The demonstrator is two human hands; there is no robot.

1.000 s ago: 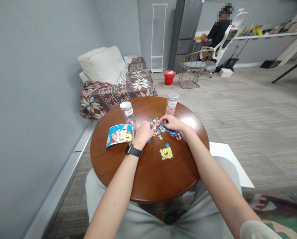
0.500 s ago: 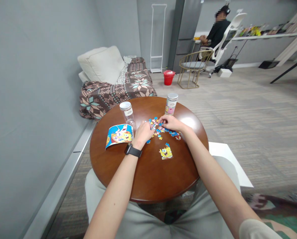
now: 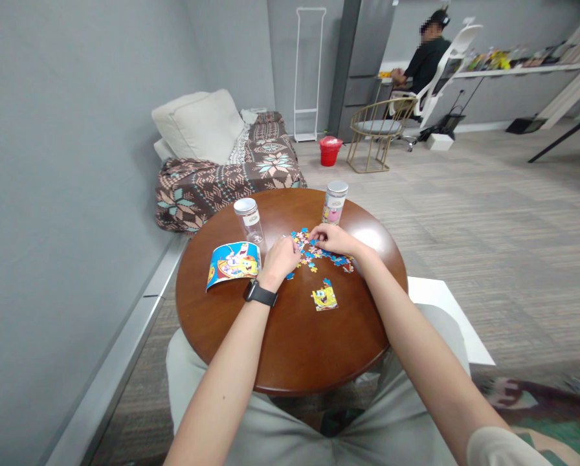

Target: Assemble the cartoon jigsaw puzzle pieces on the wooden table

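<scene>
Loose jigsaw puzzle pieces (image 3: 314,252), blue, pink and yellow, lie in a pile on the round brown table (image 3: 290,349). At the pile's left edge is my left hand (image 3: 281,257), its fingers curled closed; whatever they hold is hidden. My right hand (image 3: 336,239) reaches over the pile's far side, thumb and forefinger pinched around a small blue puzzle piece (image 3: 313,243). Nearer me lies a joined section of puzzle (image 3: 324,298) with a yellow cartoon face. A curved picture sheet (image 3: 232,264) of the cartoon rests left of my left hand.
A clear jar (image 3: 251,223) with a silver lid stands at the back left of the table, a second jar (image 3: 334,204) behind my right hand. Beyond are a covered sofa (image 3: 265,152), a red bin (image 3: 329,152), a gold-framed chair (image 3: 380,129) and a seated person (image 3: 423,65).
My left fingers have shifted very slightly at the edge of the pile. The right hand, jars, sheet and joined section stay in place.
</scene>
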